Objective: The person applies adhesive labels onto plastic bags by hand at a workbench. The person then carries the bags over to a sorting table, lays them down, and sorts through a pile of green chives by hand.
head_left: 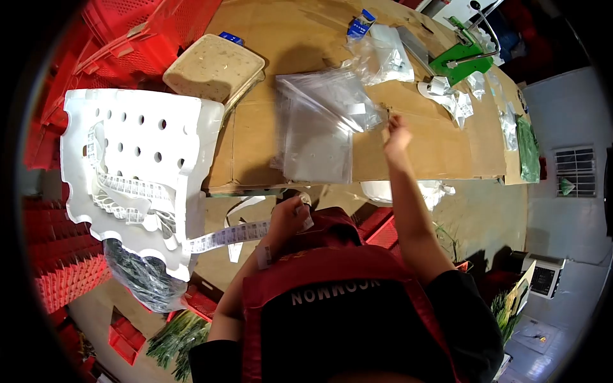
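A white paper strip of printed labels (239, 235) is pinched in the closed left hand (288, 218), nearer the body than the flat clear plastic bags (317, 150). The right hand (398, 135) is held right of the bags, fingertips drawn together; whether anything is gripped cannot be told. Left of the bags, more strip is held in a white perforated box (199, 143).

Brown table (440, 153), with a bright green device (461, 59) at its far right. Plain white, the holed box (143, 127) on the left; strip of labels (231, 236) white, printed in black. Red crates (137, 48) far left. Nearest, a dark red apron (332, 255), black below with white lettering.
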{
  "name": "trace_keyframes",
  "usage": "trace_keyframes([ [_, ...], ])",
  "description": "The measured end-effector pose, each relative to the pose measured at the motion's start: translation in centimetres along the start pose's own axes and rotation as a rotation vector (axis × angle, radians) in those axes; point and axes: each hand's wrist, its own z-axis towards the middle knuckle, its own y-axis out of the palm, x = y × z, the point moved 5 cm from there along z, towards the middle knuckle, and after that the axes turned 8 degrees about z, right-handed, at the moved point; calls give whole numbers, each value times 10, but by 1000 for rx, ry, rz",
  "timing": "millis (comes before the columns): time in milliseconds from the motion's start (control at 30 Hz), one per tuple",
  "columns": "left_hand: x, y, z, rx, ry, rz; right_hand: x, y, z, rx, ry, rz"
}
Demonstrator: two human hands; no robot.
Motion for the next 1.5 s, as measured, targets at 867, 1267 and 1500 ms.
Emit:
trace_keyframes([
  [867, -63, -21, 25, 402, -121, -138, 45, 116, -147, -1234, 292, -724],
  [1267, 17, 24, 43, 350, -458, 245, 48, 98, -110, -1322, 307, -575],
  [1500, 30, 38, 14, 594, -535, 104, 30, 110, -96, -1389, -574, -873],
])
